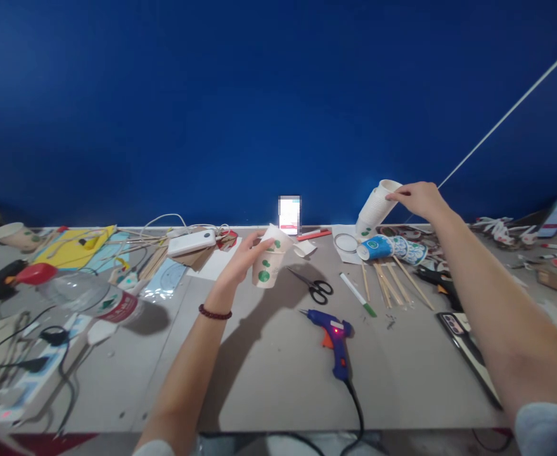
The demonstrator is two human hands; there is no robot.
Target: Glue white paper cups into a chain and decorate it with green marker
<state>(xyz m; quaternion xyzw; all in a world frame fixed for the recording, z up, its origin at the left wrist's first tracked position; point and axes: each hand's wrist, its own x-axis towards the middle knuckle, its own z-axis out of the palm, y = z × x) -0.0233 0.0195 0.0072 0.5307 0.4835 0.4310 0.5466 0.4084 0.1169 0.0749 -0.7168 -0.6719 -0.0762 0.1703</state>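
Observation:
My left hand [246,256] is closed around a white paper cup [265,271] with green dots, held above the table near the middle. The cup's upper part looks cut or doubled; I cannot tell which. Off to the right, my right hand [418,197] pinches the rim of a tilted stack of white paper cups [374,206] by the blue wall. Below the left hand's cup lie black scissors [319,289] and a blue glue gun [334,339] with a red light on. A green-capped marker [358,296] rests between the scissors and some wooden sticks [390,285].
A clear bottle [85,294] with a red cap lies at left, beside a power strip [52,364] with cords. A white power bank [191,242] and a lit phone [289,215] are at the back. Blue patterned cups [377,247] and a dark phone [468,354] sit at right.

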